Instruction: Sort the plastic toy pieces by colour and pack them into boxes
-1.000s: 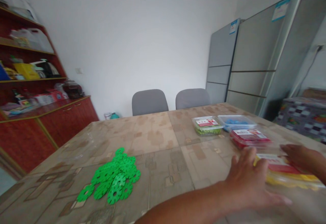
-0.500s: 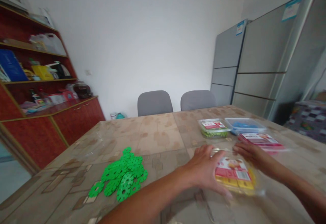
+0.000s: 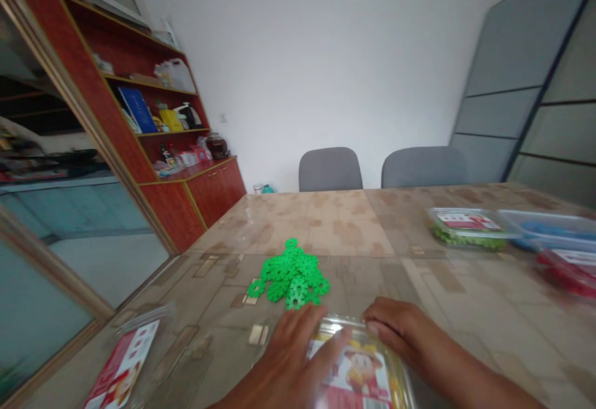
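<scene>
Two hands: laid flat, fingers spread, on the clear lidded box, lower centre.
Left hand: nothing gripped.
Right hand: nothing gripped.
Green discs: heaped just beyond.

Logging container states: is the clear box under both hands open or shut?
Shut: the labelled lid lies flat across the clear box, with the left hand and right hand resting on it.
</scene>
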### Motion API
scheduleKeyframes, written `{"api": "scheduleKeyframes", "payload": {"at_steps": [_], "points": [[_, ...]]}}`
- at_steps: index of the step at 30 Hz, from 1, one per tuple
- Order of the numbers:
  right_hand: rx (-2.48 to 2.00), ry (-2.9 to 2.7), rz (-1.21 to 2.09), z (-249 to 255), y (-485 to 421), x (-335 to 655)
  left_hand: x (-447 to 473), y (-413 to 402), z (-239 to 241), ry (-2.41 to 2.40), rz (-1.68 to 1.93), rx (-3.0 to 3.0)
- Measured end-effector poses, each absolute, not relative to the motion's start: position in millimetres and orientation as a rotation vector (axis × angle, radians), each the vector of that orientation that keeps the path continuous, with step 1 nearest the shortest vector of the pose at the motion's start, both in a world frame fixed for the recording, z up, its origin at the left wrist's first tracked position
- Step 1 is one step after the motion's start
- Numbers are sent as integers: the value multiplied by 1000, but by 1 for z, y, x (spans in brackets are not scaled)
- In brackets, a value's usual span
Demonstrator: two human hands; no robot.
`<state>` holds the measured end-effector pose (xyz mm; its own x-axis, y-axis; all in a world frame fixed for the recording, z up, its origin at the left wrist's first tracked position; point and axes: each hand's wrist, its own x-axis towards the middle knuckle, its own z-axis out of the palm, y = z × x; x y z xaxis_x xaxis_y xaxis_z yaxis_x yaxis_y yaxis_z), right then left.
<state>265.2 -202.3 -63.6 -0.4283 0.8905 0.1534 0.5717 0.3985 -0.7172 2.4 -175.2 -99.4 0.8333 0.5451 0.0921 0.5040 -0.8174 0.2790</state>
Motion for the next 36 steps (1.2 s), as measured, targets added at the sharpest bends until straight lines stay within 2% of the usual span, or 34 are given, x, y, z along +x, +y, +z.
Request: {"api": "scheduleKeyframes", "payload": {"at_steps": [4, 10, 23, 29, 36], "points": [[-1243, -2266, 774, -66, -194, 238, -30, -174, -117, 793, 221, 2662], [-1148, -2309, 705, -67, -173, 200, -37, -176, -124, 964, 368, 2441], [-1030, -2157, 667, -73, -175, 190, -27, -185, -96, 725, 556, 2464], [-1182, -2200, 671, -76, -174, 190, -35, -186, -85, 1080, 661, 2226], [-1222, -2223, 741, -73, -175, 191, -30, -177, -73, 1156, 689, 2102]]}}
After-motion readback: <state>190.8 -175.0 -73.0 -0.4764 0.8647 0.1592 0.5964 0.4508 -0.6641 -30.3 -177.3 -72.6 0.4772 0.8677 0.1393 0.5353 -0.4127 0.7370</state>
